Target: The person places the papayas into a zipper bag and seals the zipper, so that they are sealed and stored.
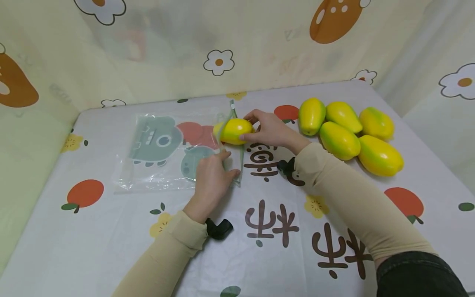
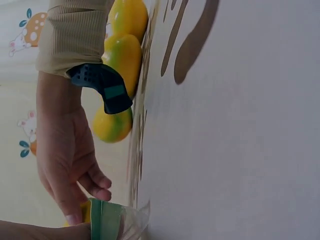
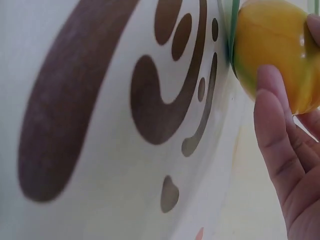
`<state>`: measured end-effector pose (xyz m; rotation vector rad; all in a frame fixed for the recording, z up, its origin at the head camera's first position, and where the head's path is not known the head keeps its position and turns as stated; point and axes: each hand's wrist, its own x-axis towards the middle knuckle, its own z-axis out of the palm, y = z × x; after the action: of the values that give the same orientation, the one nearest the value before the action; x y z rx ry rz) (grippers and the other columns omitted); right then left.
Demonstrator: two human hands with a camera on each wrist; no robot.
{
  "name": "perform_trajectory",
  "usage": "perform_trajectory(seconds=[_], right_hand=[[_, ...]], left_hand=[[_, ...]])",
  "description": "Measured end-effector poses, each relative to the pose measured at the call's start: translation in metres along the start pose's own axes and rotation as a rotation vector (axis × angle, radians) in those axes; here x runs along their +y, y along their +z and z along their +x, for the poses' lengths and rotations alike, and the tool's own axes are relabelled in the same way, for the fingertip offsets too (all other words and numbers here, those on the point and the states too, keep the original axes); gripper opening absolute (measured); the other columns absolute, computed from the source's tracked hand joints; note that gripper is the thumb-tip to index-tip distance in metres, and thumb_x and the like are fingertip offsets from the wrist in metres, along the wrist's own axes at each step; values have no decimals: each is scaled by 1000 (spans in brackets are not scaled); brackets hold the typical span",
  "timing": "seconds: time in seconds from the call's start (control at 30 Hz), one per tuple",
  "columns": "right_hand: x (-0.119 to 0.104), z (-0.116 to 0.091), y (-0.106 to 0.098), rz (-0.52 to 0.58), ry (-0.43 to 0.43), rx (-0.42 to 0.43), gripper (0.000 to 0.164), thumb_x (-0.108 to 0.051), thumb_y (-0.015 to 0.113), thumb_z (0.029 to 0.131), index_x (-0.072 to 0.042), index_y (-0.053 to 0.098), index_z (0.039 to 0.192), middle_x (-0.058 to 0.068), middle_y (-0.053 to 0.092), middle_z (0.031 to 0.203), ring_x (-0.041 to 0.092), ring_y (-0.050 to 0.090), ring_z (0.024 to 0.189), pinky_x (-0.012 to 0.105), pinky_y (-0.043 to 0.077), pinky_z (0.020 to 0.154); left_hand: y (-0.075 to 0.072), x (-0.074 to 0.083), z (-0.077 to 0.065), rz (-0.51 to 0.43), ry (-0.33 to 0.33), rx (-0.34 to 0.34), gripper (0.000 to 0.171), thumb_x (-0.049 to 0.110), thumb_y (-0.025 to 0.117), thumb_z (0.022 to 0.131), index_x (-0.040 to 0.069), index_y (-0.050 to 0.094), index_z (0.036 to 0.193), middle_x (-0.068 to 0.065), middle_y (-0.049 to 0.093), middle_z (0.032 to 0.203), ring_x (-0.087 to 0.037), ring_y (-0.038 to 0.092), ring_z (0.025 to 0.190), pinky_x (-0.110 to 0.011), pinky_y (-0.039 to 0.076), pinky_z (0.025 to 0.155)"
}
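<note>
A clear plastic bag (image 1: pixel 157 140) with a green rim and printed cartoon figures lies flat on the table, its mouth to the right. My right hand (image 1: pixel 272 131) grips a yellow-green mango (image 1: pixel 237 131) by its right end. The mango's left end is inside the bag's mouth, and the green rim (image 3: pixel 233 35) runs beside it in the right wrist view. With my left hand (image 1: pixel 212 179), I hold the near side of the mouth; some of those fingers are hidden. In the left wrist view, the rim (image 2: pixel 102 220) stands raised at the bottom.
Several more mangoes (image 1: pixel 339 140) sit grouped at the right rear of the table, beside my right forearm. A printed cloth (image 1: pixel 122 239) covers the table. Behind it hangs a patterned curtain (image 1: pixel 259 53).
</note>
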<state>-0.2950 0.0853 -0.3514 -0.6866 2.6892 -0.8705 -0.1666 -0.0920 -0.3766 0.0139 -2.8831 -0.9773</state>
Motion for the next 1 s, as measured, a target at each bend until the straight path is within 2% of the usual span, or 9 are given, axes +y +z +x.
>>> perform_trajectory(seconds=[0.27, 0.47, 0.63, 0.83, 1.0], right_hand=[[-11, 5, 6, -23, -10, -12, 66, -38, 73, 93, -6, 47, 144, 16, 59, 140, 29, 65, 100, 41, 55, 93], [-17, 5, 6, -79, 63, 49, 68, -39, 74, 91, -1, 47, 140, 18, 59, 136, 29, 59, 111, 43, 52, 101], [-17, 2, 6, -89, 117, 88, 65, -35, 72, 91, -1, 46, 140, 16, 60, 130, 29, 57, 107, 42, 53, 98], [-18, 4, 8, -36, 96, 63, 63, -39, 72, 92, -2, 49, 137, 16, 60, 131, 29, 58, 110, 42, 52, 100], [-23, 9, 14, 19, 84, 48, 62, -39, 72, 93, 0, 51, 136, 17, 61, 129, 29, 58, 110, 40, 53, 97]], left_hand=[[0, -2, -1, -7, 8, 9, 51, 15, 87, 81, 3, 71, 128, -15, 71, 130, -37, 68, 114, -46, 56, 94], [1, -2, 0, -16, 56, 48, 50, 11, 87, 80, 2, 71, 127, -16, 70, 131, -38, 69, 112, -47, 57, 94], [1, -2, 0, -20, 79, 62, 50, 10, 87, 79, 1, 71, 126, -17, 69, 132, -39, 69, 113, -47, 57, 95], [0, -2, 1, -21, 85, 52, 53, 9, 87, 79, 2, 70, 129, -15, 67, 136, -39, 67, 118, -47, 55, 100], [-1, -1, 0, -28, 94, 52, 55, 8, 87, 80, 4, 69, 131, -14, 68, 134, -38, 70, 112, -47, 58, 94]])
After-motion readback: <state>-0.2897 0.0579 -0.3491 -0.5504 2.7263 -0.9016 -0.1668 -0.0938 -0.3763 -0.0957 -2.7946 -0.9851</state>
